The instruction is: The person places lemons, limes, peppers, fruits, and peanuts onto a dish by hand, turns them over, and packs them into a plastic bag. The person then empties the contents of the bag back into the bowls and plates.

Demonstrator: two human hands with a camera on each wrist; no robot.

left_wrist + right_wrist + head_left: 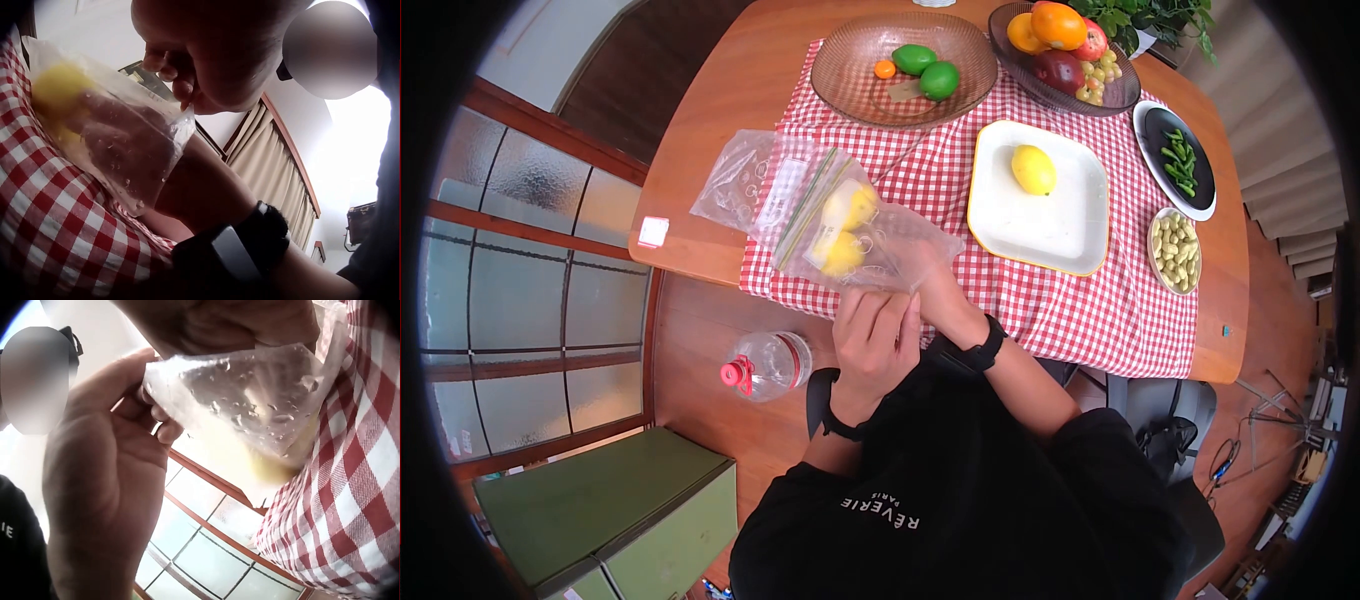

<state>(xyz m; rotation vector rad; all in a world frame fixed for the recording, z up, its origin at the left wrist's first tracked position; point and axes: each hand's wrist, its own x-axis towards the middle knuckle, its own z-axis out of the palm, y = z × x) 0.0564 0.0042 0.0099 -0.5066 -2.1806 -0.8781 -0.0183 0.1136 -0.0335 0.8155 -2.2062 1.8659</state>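
Note:
A clear zip bag (800, 240) with yellow lemons (841, 254) inside lies on the red checked cloth, its zip strip toward the left. My left hand (874, 340) pinches the bag's near edge between thumb and fingers. My right hand (918, 272) reaches into the bag, and the film covers it as far as the wrist. Through the droplet-specked plastic (134, 144) in the left wrist view, that hand's fingers point toward a lemon (62, 87); I cannot tell whether they grip it. A lemon (1033, 170) sits on the white tray (1040, 235) to the right.
Behind stand a glass bowl (840, 95) with green fruit (939, 81) and a fruit bowl (1040, 92). Along the right are a plate of green peppers (1179, 163) and a dish of peanuts (1174, 251). A large bottle (770, 365) stands on the floor.

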